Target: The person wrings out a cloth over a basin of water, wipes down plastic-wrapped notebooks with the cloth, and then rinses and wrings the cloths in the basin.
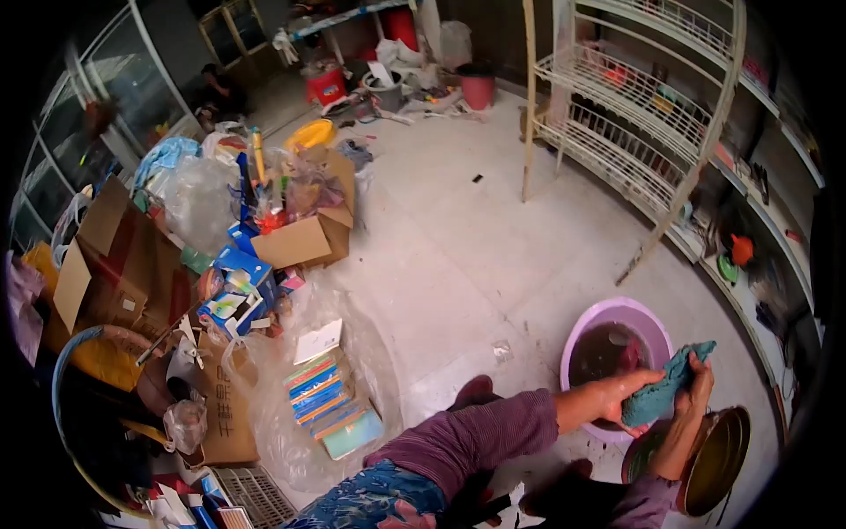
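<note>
A teal cloth (654, 400), bunched up, is between both hands at the right of the head view. My left hand (617, 395) grips its lower left end, with the fingers wrapped round it. Around its right side my right hand (696, 384) is closed. Just behind my left hand stands a purple basin (577, 339) on the floor, with dark water (604, 353) and something pink inside. A round metal container (718, 458) lies tilted below my right hand.
A white wire rack (617, 97) stands at the upper right, beside shelves (758, 212) along the wall. Open cardboard boxes (295, 242), plastic bags (198, 198) and stacked booklets (322, 397) lie on the left. Red buckets (477, 88) stand at the back. A person (220, 93) is at the upper left.
</note>
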The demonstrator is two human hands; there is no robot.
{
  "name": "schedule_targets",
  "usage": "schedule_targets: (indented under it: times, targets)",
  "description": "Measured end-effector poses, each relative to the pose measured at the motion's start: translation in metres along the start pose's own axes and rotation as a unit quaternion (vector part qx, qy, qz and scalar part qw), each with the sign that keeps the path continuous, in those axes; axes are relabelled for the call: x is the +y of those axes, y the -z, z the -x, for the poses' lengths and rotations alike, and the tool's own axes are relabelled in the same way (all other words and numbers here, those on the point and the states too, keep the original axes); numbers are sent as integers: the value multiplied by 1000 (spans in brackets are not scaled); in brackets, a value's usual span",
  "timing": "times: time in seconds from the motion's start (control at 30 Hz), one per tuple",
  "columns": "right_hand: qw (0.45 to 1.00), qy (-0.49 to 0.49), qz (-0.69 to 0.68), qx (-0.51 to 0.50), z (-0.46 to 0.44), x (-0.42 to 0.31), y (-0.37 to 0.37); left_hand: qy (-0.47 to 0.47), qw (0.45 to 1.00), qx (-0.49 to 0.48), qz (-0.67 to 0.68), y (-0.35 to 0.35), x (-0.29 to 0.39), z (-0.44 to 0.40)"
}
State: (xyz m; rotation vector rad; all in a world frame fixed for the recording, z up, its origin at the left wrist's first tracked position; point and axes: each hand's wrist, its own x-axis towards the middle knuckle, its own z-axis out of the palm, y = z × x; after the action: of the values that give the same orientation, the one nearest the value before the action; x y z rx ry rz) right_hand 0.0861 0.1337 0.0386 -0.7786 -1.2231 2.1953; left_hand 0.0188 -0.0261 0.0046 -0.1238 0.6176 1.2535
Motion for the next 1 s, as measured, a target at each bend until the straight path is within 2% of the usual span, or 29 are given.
schedule_targets:
  times: [0.07, 0.13, 0.2, 0.23, 0.27, 0.33, 0.4, 0.47, 0.5, 0.57, 0.6, 0.67, 0.73, 0.77, 0.8, 0.83, 0.87, 0.93, 0.97, 1.0]
  targets:
    - [999, 22, 48, -14, 4, -6, -4, -45, 994, -94, 36, 11, -7, -10]
    - [998, 57, 26, -31, 14, -3, -22, -115, 980, -119, 113, 4, -2, 2]
    - [994, 85, 65, -30, 28, -5, -39, -138, 979, -100, 110, 1, 6, 19]
    - [986, 112, 114, -44, 32, -6, -41, -146, 972, -146, 117, 7, 8, 20]
    - [980, 120, 153, -32, 44, -10, -55, -182, 973, -85, 110, -6, 10, 33]
    - [928, 254, 239, -129, 55, -5, -65, -231, 968, 24, 95, -24, 13, 51]
    - [878, 300, 315, -199, 66, -1, -73, -252, 958, 45, 126, -28, 19, 55]
    - [813, 362, 369, -268, 69, 6, -73, -263, 956, 3, 131, -22, 27, 52]
    - [798, 376, 391, -262, 75, 7, -78, -280, 949, -34, 139, -21, 30, 52]
    - [746, 386, 470, -272, 78, 6, -77, -288, 949, -30, 122, -19, 32, 55]
    - [746, 387, 470, -269, 80, 6, -79, -297, 948, -25, 107, -21, 32, 57]
    - [858, 316, 321, -249, 89, 8, -86, -293, 950, -30, 98, -27, 29, 61]
    - [858, 321, 293, -272, 83, 4, -79, -291, 953, 75, 41, -31, 25, 63]
    - [905, 266, 210, -258, 84, -1, -76, -314, 948, 31, 34, -34, 23, 63]
    - [940, 208, 125, -240, 83, -5, -74, -311, 949, 30, 32, -34, 24, 63]
    - [956, 232, 63, -171, 75, -4, -71, -310, 950, -2, 31, -34, 25, 62]
    - [956, 234, 64, -167, 69, -9, -68, -309, 950, -35, 31, -34, 27, 62]
    - [963, 245, 91, -65, 62, -20, -57, -305, 949, -69, 33, -34, 27, 62]
    - [976, 185, 84, -74, 57, -15, -52, -280, 956, -89, 20, -33, 26, 62]
    - [976, 187, 85, -70, 53, -11, -49, -254, 961, -109, 6, -34, 25, 61]
